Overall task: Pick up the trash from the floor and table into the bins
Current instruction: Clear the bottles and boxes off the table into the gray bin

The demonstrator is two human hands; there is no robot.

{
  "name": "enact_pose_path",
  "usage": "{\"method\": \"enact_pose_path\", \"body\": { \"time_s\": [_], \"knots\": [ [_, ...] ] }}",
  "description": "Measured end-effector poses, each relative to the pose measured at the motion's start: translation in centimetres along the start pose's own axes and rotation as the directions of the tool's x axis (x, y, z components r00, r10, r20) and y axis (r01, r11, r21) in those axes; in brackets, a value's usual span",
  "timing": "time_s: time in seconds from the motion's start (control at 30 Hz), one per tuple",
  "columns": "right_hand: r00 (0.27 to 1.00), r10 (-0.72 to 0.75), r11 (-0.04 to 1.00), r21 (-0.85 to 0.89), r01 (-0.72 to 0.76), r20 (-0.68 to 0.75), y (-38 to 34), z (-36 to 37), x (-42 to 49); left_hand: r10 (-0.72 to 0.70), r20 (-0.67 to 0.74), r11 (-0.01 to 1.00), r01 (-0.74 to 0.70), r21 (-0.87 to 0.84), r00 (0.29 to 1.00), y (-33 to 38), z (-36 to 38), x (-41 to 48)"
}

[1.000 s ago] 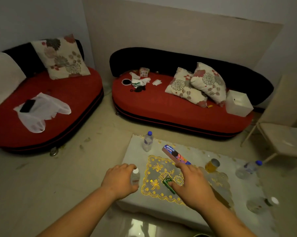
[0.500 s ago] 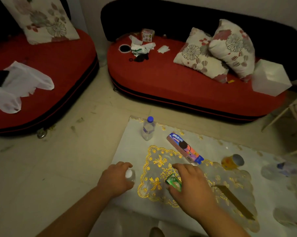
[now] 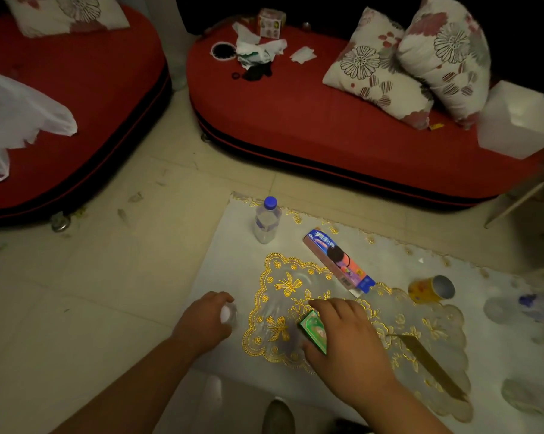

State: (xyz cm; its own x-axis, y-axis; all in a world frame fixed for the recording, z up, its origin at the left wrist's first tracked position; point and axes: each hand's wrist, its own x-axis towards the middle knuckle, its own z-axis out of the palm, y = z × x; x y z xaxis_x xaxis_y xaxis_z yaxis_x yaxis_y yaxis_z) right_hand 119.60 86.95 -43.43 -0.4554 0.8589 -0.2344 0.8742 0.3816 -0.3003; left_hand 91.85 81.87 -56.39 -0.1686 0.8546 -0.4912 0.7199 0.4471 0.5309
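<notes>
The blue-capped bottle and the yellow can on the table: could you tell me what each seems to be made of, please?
The blue-capped bottle looks like thin clear plastic: see-through wall, glossy, with a moulded blue screw cap. The yellow can, lying on its side, seems to be metal: its open end shows a dull silvery inside, though lined card is possible.

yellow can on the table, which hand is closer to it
Right. The right hand lies left of the yellow can, over the green packet; the left hand is farther left, at the table's edge.

Red sofa [image 3: 311, 120], floral pillows [image 3: 377, 79], gold-embroidered doily [image 3: 283, 286], green packet [image 3: 313, 328], blue-capped bottle [image 3: 267, 220]
</notes>
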Motion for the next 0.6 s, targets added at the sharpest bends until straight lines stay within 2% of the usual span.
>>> {"method": "enact_pose_path", "body": {
  "time_s": [0.33, 0.6],
  "knots": [
    [1.0, 0.016, 1.0, -0.003, -0.016, 0.013, 1.1, -0.8, -0.5, -0.01, -0.02, 1.0, 0.01, -0.022, 1.0, 1.2, -1.1, -0.3],
    [0.999, -0.036, 0.998, 0.054, 0.037, -0.022, -2.5, -6.4, 1.4, 0.043, -0.106, 0.998, -0.039, 0.039, 0.993, 5.6, -9.5, -5.5]
  ]
}}
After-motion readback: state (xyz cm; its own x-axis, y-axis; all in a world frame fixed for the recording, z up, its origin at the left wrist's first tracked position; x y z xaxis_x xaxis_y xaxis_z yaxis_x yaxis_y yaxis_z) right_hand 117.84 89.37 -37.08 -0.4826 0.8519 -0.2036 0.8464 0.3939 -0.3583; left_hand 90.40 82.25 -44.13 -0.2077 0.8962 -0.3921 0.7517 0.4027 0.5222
